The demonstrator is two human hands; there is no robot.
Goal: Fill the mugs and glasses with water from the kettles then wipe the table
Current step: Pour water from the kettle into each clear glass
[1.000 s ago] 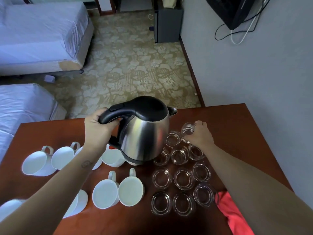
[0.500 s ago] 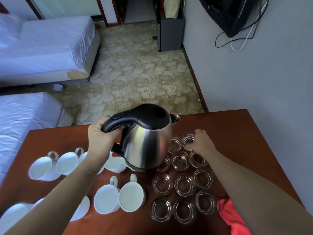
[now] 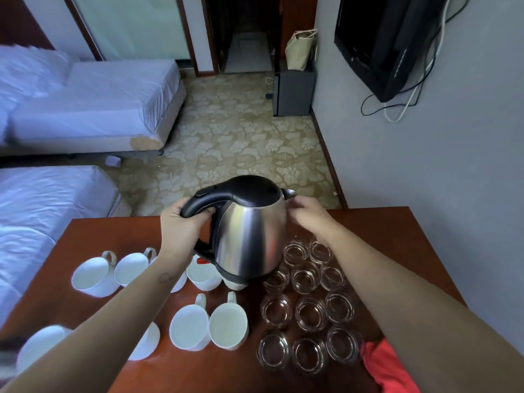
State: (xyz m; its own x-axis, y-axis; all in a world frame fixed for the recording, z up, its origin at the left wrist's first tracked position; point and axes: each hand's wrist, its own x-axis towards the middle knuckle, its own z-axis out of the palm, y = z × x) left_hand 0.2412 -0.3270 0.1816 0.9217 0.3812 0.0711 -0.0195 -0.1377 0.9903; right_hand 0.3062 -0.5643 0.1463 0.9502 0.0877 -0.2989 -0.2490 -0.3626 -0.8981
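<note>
Head view: two beds (image 3: 99,109) w/ pale sheets fill the left bg, patterned carpet (image 3: 241,137) btwn them & the grey wall (image 3: 425,171). Reddish-brown table (image 3: 397,236) takes the near half of the shot. Black TV (image 3: 391,43) hangs on the wall at upper right, cables (image 3: 397,109) dangling under it. Steel kettle (image 3: 249,239) w/ black lid is in the air over the table's middle, about upright. Its spout (image 3: 287,193) points away & to the right, and its base hangs above the seam btwn mugs (image 3: 190,329) & glasses (image 3: 310,314). Left hand (image 3: 181,225) is wrapped round the kettle's black handle (image 3: 209,198), carrying it. Right hand (image 3: 309,217) is up just beside the spout, fingers curled & blurred (can't tell if it pinches anything or only touches the spout). Red cloth (image 3: 388,367) lies bunched at the table's near right edge, just beside the closest glasses. White mugs stand on the table's left part, open ends up, visible handles pointing away. Some are partly hidden by the left forearm (image 3: 113,321) & kettle. Clear glasses stand packed in a three-wide block on the right, rims touching or nearly so, eleven visible. Water level in them: can't tell.
</note>
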